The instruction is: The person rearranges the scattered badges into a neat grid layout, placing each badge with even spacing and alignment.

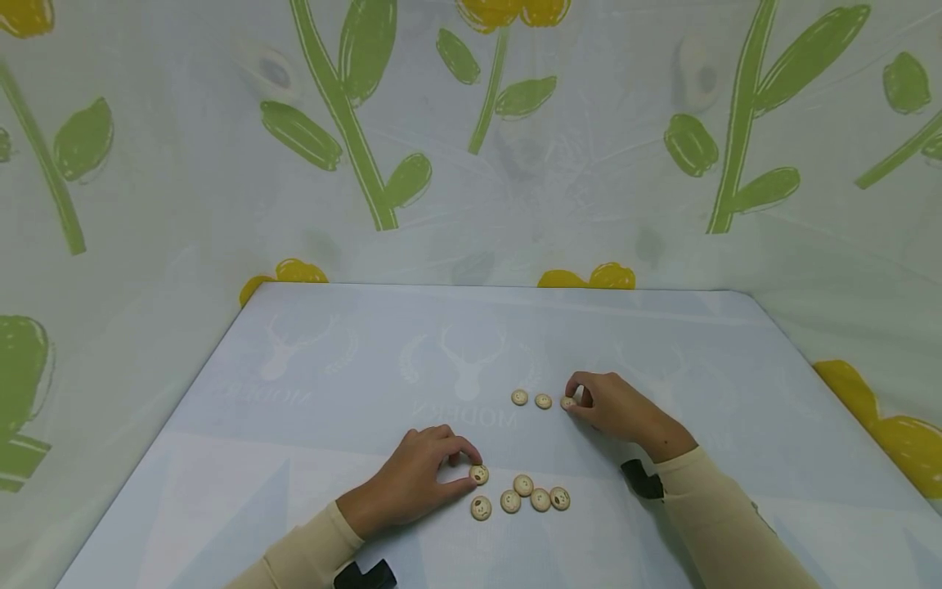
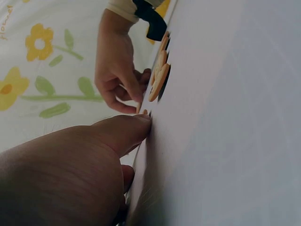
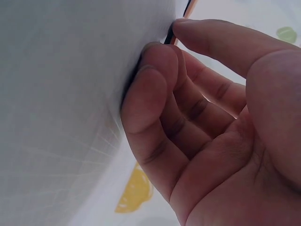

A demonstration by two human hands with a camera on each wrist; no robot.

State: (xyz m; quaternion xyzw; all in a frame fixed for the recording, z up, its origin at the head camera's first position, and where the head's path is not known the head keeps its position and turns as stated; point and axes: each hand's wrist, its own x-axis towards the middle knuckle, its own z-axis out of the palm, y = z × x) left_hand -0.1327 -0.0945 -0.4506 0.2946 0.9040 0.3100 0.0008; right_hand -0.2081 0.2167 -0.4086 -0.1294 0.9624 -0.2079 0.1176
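In the head view my left hand pinches a small round wooden disc with a dark printed mark, thumb and index finger at its edge. My right hand, farther back on the table, pinches another disc between thumb and fingertips. That one stands at the right end of a short row, beside a middle disc and a left disc. Nearer me lie several loose discs, among them one just below my left thumb. The right wrist view shows curled fingers close to the tabletop, mostly hiding the held disc.
The pale table has faint deer-head prints and blue triangles. Touching discs form a cluster right of my left hand. A flowered sheet hangs behind the table and along its sides. Black straps sit at my wrists.
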